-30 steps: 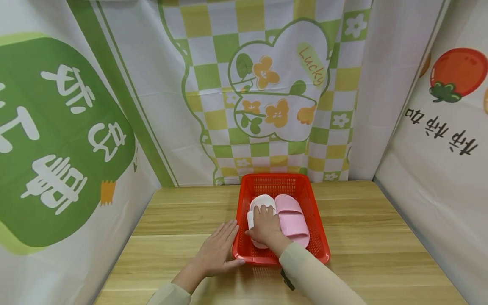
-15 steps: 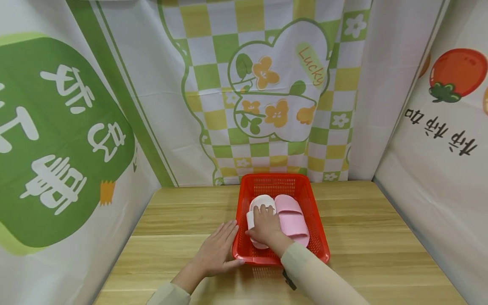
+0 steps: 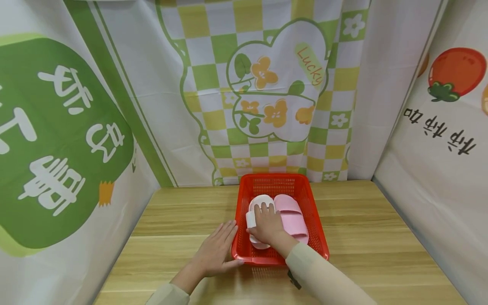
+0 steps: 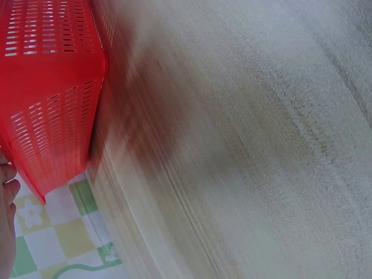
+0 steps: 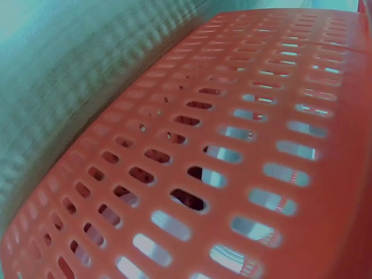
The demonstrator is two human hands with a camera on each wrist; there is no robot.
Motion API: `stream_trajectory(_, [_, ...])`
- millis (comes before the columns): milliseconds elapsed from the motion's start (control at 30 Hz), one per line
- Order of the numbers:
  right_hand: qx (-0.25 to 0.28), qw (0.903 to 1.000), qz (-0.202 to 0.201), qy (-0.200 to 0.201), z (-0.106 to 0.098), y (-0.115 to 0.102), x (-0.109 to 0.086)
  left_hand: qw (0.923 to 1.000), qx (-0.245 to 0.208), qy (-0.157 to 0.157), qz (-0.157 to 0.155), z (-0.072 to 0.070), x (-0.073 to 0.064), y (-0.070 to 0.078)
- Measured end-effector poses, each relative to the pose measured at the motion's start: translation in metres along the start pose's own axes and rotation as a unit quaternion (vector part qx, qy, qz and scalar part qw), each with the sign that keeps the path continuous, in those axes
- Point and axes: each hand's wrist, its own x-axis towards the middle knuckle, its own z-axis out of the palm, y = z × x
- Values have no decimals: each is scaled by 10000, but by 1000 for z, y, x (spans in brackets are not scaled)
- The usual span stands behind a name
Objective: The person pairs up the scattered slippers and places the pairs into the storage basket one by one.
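Note:
In the head view, a red basket (image 3: pixel 318 224) holds a white slipper (image 3: pixel 250 220) at left and a pink slipper (image 3: pixel 292 223) at right, side by side with their toes toward the back. My right hand (image 3: pixel 267 224) reaches in from the front and holds the white slipper at its strap, fingers over the top and thumb at the left side. Part of that strap is hidden under the hand. My left hand (image 3: pixel 216 250) rests against the basket's left side near the front corner, fingers straight; its fingers (image 4: pixel 8 180) show at the edge of the left wrist view.
The basket stands on a wood-grain table (image 3: pixel 366 241), close to the back. A patterned cloth (image 3: pixel 267 152) hangs behind it, and printed cloths hang at left and right. The basket's slotted wall (image 5: pixel 174 139) fills most of the right wrist view.
My right hand has shifted very slightly, its wrist a little to the right, and a bit more of the white slipper shows. My left hand stays at the basket.

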Motion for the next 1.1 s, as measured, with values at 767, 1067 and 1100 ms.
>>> stream_trajectory(767, [-624, 9948, -629, 494, -45, 13, -16, 9998, 52, 83, 187, -3, 1, -1])
stream_trajectory(1067, [-456, 9938, -808, 609, -61, 26, -23, 9996, 53, 70, 257, -9, 5, -1])
stream_trajectory(1100, [-446, 9936, -821, 639, -63, 28, -24, 9996, 47, 70, 254, -10, 6, -1])
